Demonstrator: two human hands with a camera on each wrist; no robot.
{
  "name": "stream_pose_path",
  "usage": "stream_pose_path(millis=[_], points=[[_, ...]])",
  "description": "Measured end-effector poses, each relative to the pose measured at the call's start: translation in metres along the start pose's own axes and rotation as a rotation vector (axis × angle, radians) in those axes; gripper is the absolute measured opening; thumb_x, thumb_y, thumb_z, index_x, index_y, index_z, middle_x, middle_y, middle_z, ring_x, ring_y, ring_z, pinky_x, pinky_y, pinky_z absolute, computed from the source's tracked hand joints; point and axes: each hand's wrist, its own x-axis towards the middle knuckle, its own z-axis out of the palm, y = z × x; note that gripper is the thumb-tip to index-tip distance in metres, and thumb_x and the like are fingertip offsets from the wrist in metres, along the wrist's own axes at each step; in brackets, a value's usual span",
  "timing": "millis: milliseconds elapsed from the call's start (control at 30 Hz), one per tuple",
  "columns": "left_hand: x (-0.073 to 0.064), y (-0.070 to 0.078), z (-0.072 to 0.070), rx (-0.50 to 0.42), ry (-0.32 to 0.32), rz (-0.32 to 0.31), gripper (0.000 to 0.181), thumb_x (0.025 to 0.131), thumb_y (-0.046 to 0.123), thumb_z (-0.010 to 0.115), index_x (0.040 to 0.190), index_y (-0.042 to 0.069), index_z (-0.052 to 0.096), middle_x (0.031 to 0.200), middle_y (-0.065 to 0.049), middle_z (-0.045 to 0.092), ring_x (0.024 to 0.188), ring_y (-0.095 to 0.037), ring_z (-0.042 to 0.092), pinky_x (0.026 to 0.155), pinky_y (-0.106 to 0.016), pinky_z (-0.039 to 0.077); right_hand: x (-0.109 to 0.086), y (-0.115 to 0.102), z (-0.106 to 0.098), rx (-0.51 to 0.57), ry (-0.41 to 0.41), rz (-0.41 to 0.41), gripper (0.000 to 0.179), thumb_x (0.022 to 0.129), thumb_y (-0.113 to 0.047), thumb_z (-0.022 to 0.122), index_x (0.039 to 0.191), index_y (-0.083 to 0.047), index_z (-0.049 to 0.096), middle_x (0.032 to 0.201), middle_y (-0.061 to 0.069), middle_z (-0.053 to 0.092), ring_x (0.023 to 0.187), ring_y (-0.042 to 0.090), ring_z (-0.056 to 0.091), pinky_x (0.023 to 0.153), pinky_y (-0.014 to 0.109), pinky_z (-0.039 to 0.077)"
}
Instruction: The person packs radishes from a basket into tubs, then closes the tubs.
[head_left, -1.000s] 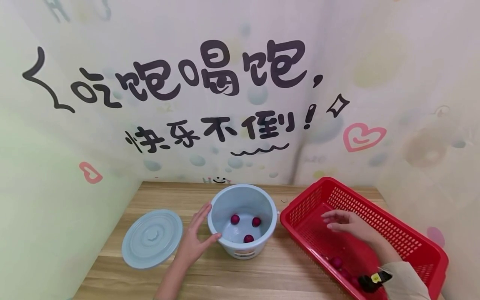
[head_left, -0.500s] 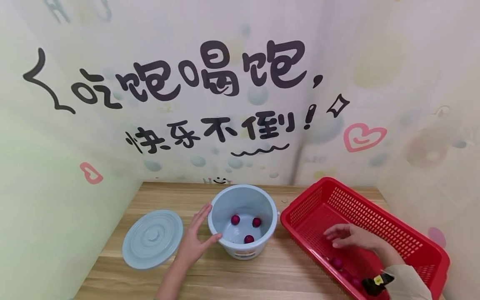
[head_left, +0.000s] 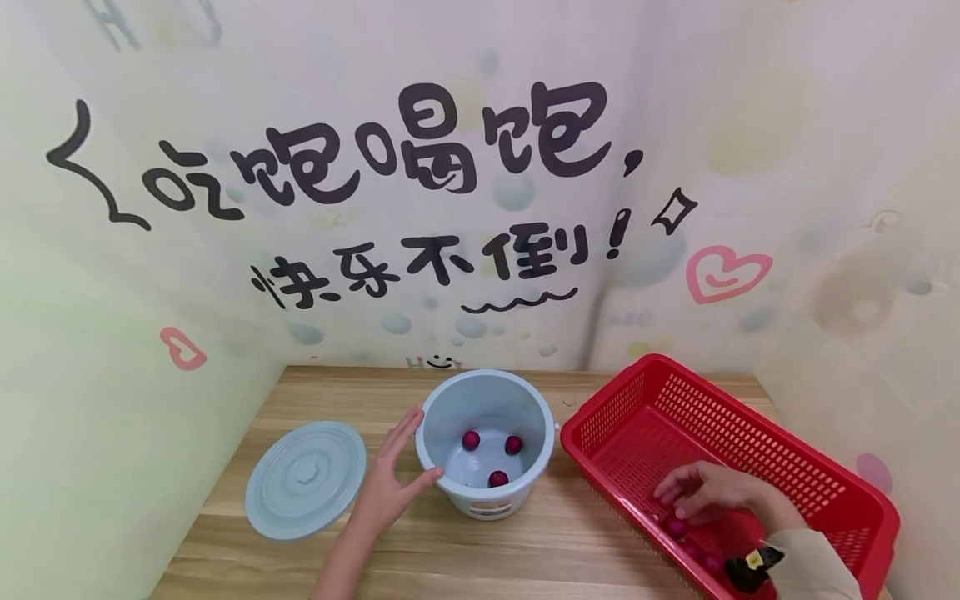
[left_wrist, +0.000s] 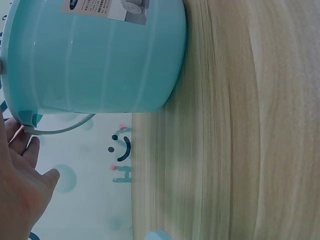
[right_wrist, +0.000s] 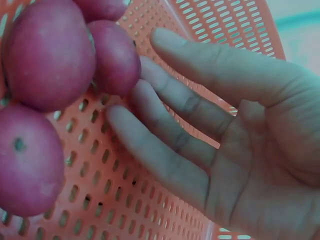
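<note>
A light blue bucket (head_left: 486,500) stands on the table with three purplish-red round fruits (head_left: 498,478) at its bottom. My left hand (head_left: 386,487) rests against the bucket's left rim, fingers and thumb spread. In the left wrist view, its fingers reach the rim beside the white handle (left_wrist: 65,129). Over the red basket (head_left: 600,483) on the right, my right hand (head_left: 712,492) reaches down among several more fruits (head_left: 676,526). In the right wrist view, its relaxed fingertips are right at the nearest fruit (right_wrist: 117,57), with the thumb apart from it.
A round light blue lid (head_left: 306,479) lies on the wooden table (head_left: 555,542) left of the bucket. A patterned wall (head_left: 360,333) with black lettering stands close behind. The basket's perforated sides rise around my right hand.
My right hand has moved down and toward the front of the basket, onto the fruits. My left hand and the bucket have stayed in place.
</note>
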Motion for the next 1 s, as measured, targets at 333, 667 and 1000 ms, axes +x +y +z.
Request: stream_pose_path(millis=[333, 667, 1000], points=[[0.0, -0.001, 0.0, -0.022, 0.003, 0.005, 0.083, 0.078, 0.027, 0.082, 0.151, 0.016, 0.044, 0.157, -0.014, 0.042, 0.144, -0.04, 0.04, 0.12, -0.065, 0.026, 0.001, 0.001, 0.004, -0.037, 0.023, 0.056, 0.024, 0.09, -0.005, 0.067, 0.108, 0.011, 0.066, 0.097, 0.005, 0.072, 0.085, 0.013, 0.07, 0.074, 0.029, 0.064], [0.0, -0.001, 0.0, -0.01, 0.005, 0.007, 0.082, 0.078, 0.029, 0.082, 0.15, 0.015, 0.045, 0.158, -0.009, 0.042, 0.144, -0.039, 0.04, 0.121, -0.062, 0.026, 0.001, 0.004, 0.004, -0.032, 0.017, 0.026, 0.024, 0.092, -0.004, 0.066, 0.106, 0.015, 0.065, 0.096, 0.007, 0.074, 0.084, 0.012, 0.072, 0.074, 0.028, 0.064], [0.0, -0.003, 0.0, 0.0, 0.022, 0.033, 0.082, 0.078, 0.028, 0.083, 0.15, 0.016, 0.046, 0.157, -0.009, 0.043, 0.143, -0.035, 0.043, 0.119, -0.062, 0.027, -0.002, -0.009, 0.003, -0.036, 0.08, -0.008, 0.027, 0.092, -0.008, 0.067, 0.11, 0.013, 0.066, 0.101, 0.012, 0.074, 0.085, 0.016, 0.07, 0.079, 0.033, 0.064]])
